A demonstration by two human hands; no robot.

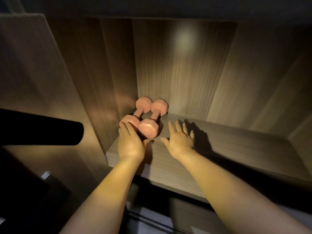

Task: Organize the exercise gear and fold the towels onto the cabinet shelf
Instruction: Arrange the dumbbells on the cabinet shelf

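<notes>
While the left hand (130,144) lay open, fingers straight against the near head of the left pink dumbbell (143,103) and partly hiding it, the right hand (181,141) was spread over the shelf (228,149) beside the right pink dumbbell (148,130). Both sat in the shelf's back-left corner. A black roll (50,127) was cut off at the left.

The head camera looks forward and down, close (wide-angle) into the cabinet shelf (219,149).
</notes>
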